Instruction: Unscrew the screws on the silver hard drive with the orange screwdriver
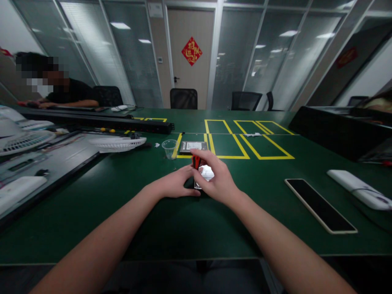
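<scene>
My right hand (222, 178) is closed around the handle of a red and black screwdriver (196, 162), which stands roughly upright. Under it lies a hard drive (207, 173) with a bright, shiny top, largely covered by my fingers. From the left, my left hand (175, 182) grips the drive's edge, thumb toward me and fingers at the far side. The screwdriver's tip is hidden behind my hands. Just beyond sits another hard drive (192, 146) with a white label, inside a yellow tape outline. Beside that drive is a clear plastic cup (170, 149).
A smartphone (320, 205) and a white power strip (357, 188) lie at the right, before a black case (324, 132). Metal panels (65, 157), white fan parts (118, 143) and a long black bar (101, 121) occupy the left. Another person (76, 94) sits across at far left.
</scene>
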Tool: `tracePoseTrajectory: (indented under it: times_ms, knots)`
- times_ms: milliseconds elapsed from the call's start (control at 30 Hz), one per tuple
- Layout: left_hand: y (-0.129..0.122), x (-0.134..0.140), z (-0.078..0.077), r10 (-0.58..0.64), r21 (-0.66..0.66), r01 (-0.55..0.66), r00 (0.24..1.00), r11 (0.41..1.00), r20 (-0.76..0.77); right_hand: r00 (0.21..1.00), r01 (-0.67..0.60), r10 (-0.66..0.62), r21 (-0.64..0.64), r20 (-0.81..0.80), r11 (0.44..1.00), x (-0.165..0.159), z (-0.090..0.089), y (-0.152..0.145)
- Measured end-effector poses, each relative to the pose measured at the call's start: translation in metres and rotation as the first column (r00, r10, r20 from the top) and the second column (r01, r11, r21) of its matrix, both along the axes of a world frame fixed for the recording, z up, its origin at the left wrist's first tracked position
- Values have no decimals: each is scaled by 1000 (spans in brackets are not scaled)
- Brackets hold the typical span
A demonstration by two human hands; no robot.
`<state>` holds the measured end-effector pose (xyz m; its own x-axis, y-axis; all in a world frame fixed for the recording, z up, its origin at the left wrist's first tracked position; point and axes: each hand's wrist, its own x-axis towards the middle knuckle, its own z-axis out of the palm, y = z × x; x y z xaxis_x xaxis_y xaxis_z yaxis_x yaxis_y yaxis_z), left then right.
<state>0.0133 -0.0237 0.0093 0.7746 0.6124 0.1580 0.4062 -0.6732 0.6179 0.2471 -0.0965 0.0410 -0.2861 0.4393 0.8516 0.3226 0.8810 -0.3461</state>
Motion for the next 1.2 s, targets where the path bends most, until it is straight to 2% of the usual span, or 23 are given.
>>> tracePoseTrajectory:
  times_ms: [233, 433, 633, 767, 933, 1200]
  knots:
    - [3, -3, -2, -10, -29, 9, 999, 1000, -30, 998, 69, -69, -75, 3, 995, 3, -2, 2]
    - [1, -3, 1, 21, -41, -25, 996, 999, -89, 998, 29, -36, -145, -50, 989, 1, -6, 1]
    - [0, -2, -1, 29, -46, -30, 999, 999, -22, 999, 48, -48, -38, -20, 998, 2, 2, -1]
    - [0, -2, 1, 9, -41, -10, 999, 999, -33, 997, 83, -83, -55, 0, 995, 3, 5, -1]
    - [-4, -1, 6, 39, -31, -41, 998, 999, -54, 999, 47, -48, -35, -12, 998, 1, 5, -4]
    - [0, -1, 1, 25, -29, -26, 999, 999, -45, 997, 75, -75, -26, 3, 997, 3, 5, -1]
